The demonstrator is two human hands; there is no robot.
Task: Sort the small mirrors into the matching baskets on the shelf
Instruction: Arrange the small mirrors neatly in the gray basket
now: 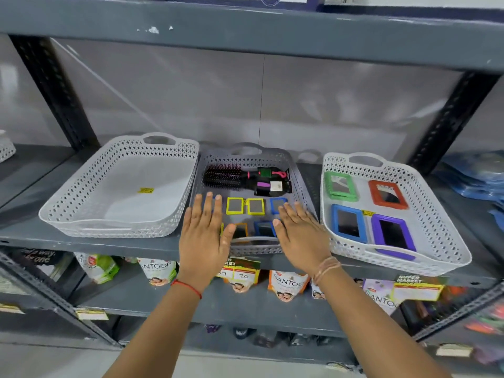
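Observation:
Three baskets stand side by side on the grey shelf. The left white basket holds nothing but a yellow sticker. The middle grey basket holds several small square mirrors, among them two yellow-framed ones and blue ones. The right white basket holds larger mirrors: green, red, blue, purple. My left hand and my right hand hover flat over the front of the middle basket, fingers spread, holding nothing and hiding some small mirrors.
Hairbrushes lie at the back of the middle basket. The upper shelf beam runs overhead, with black uprights at both sides. Product pouches hang on the shelf below. Blue packs lie at the far right.

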